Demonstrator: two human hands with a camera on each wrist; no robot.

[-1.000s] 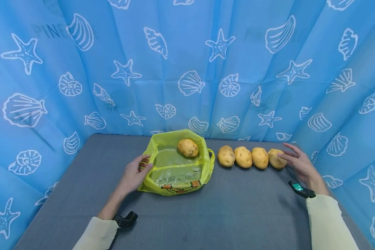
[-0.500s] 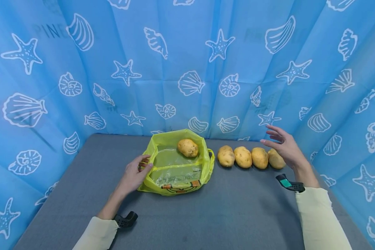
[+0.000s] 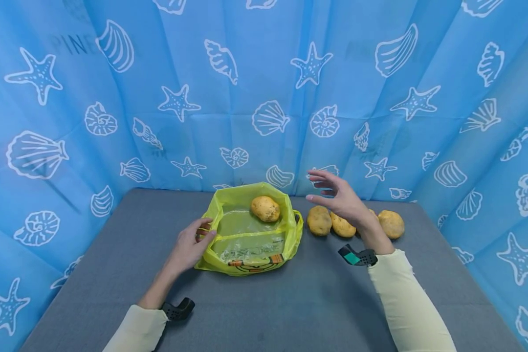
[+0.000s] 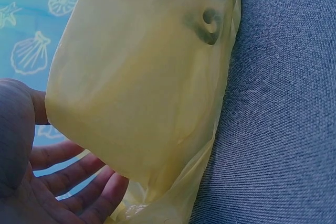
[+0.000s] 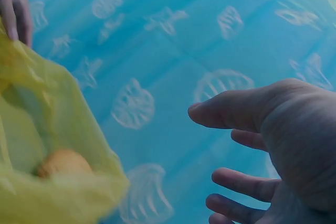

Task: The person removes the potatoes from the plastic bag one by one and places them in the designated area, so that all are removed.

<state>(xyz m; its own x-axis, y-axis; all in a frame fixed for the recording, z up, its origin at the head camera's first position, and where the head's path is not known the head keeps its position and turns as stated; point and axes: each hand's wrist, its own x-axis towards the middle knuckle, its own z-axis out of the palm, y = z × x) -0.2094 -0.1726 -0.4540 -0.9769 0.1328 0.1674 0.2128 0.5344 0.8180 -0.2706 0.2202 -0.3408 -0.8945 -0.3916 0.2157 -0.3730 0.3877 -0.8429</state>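
A yellow-green plastic bag (image 3: 246, 266) stands with its mouth spread wide on the grey table. One potato (image 3: 265, 209) lies inside, toward the back. My left hand (image 3: 191, 244) holds the bag's left rim; in the left wrist view the thumb goes behind the bag's wall. My right hand (image 3: 341, 198) hovers to the right of the bag, fingers apart, with nothing in them. Beneath it are several potatoes in a row; the leftmost potato (image 3: 319, 221) and the rightmost potato (image 3: 391, 225) show plainly, while my right hand and wrist partly hide those between.
A blue curtain (image 3: 229, 117) with white shells and starfish hangs behind the table and along both sides. The grey table (image 3: 264, 308) extends in front of the bag. A loop handle (image 3: 298, 222) sticks out at the bag's right side, close to the leftmost potato.
My right hand has left the rightmost potato, risen, and moved left over the row toward the bag, carrying nothing. My left hand, the bag and the potatoes stay in place.
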